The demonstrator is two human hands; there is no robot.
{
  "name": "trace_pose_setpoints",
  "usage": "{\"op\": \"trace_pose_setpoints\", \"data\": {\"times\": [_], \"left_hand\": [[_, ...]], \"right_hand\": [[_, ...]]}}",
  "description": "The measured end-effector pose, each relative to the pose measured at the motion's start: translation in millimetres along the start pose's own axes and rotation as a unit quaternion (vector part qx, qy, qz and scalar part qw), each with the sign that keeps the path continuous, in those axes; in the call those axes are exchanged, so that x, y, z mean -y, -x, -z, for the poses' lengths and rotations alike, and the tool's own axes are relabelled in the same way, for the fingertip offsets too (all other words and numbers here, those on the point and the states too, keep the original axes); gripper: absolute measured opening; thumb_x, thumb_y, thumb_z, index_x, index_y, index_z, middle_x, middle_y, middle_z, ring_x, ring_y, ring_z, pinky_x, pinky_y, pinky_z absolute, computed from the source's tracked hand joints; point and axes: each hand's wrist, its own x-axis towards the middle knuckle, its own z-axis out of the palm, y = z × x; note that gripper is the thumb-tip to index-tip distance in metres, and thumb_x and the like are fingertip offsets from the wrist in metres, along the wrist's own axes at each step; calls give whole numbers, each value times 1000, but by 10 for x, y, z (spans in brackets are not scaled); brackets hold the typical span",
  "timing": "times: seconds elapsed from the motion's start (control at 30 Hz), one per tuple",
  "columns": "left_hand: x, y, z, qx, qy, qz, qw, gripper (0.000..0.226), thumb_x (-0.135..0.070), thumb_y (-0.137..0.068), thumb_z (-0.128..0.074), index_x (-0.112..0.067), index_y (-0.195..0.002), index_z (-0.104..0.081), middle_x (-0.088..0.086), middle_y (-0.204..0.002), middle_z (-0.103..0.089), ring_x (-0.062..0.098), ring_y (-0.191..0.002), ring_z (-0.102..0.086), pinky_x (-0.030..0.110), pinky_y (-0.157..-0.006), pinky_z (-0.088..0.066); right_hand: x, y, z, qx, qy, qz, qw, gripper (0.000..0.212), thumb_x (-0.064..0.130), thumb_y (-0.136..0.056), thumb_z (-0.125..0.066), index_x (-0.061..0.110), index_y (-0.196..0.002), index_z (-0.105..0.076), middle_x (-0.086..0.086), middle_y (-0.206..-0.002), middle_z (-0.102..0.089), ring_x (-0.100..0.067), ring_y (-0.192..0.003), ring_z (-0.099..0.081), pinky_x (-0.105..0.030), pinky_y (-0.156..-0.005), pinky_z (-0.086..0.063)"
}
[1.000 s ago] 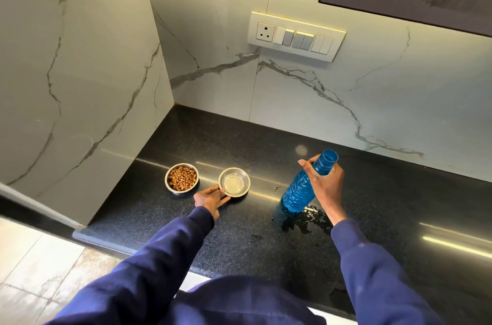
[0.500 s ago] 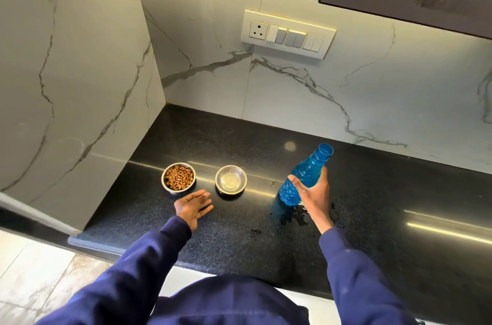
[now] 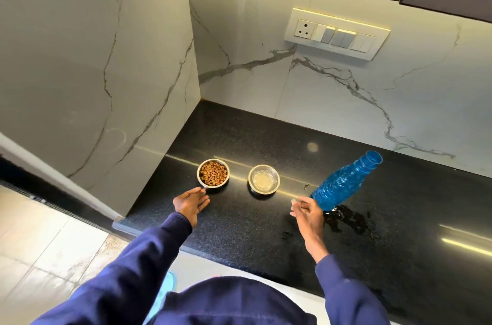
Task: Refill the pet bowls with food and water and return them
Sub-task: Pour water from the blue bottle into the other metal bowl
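Note:
Two small steel bowls stand side by side on the black counter (image 3: 239, 231). The left bowl (image 3: 213, 175) is full of brown kibble; the right bowl (image 3: 263, 179) holds water. My left hand (image 3: 190, 203) is open, fingertips at the kibble bowl's near rim. A blue ribbed plastic bottle (image 3: 343, 181) without a cap stands to the right of the bowls. My right hand (image 3: 306, 211) hovers just left of the bottle's base, fingers loosely curled, holding nothing.
A puddle of spilled water (image 3: 348, 222) lies at the bottle's base. Marble walls close the counter at the left and back, with a switch panel (image 3: 336, 33) on the back wall. Cabinets hang overhead. The counter's left end drops to a tiled floor (image 3: 40, 258).
My right hand has let go of the blue bottle, which now stands alone. My left hand moved from the water bowl to the kibble bowl's rim.

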Motion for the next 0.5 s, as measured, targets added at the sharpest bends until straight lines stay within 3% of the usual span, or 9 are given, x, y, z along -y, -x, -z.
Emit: {"op": "trace_pose_setpoints", "data": {"times": [0.1,0.2,0.27,0.33,0.5], "left_hand": [[-53,-63,-18,-2,19,3,1000,40,12,-98,-54,18,-137,-47,21,-90,-62,40,-104,-60,50,-106,-50],[-121,-90,-58,-1,13,3,1000,42,14,-98,-54,18,-138,-45,22,-87,-60,39,-107,-58,48,-107,-49],[-182,-105,-63,2,4,1,1000,42,14,-97,-55,18,-138,-46,27,-94,-62,39,-105,-59,45,-96,-57],[-257,-149,-71,7,-12,-3,1000,40,11,-97,-58,15,-136,-49,30,-107,-62,37,-104,-61,36,-80,-62],[-380,-278,-109,-8,-63,-10,998,40,8,-93,-67,14,-131,-57,35,-129,-63,41,-111,-68,42,-87,-63]], "right_hand": [[94,-96,-222,23,4,-27,999,28,1,-95,-66,-7,-122,-61,-28,-106,-71,-35,-89,-72,-45,-84,-60],[163,-171,-415,12,24,-43,999,32,4,-97,-64,-8,-127,-58,-28,-107,-72,-38,-88,-75,-40,-79,-59],[194,-202,-530,0,44,-43,998,34,5,-98,-63,-8,-128,-56,-29,-105,-72,-39,-86,-75,-41,-78,-60],[224,-234,-629,-6,56,-49,997,35,6,-99,-62,-8,-130,-55,-31,-103,-72,-41,-86,-75,-51,-85,-60],[262,-317,-751,-11,119,-40,992,30,10,-101,-61,-4,-128,-58,-27,-89,-76,-37,-78,-76,-52,-90,-58]]}}
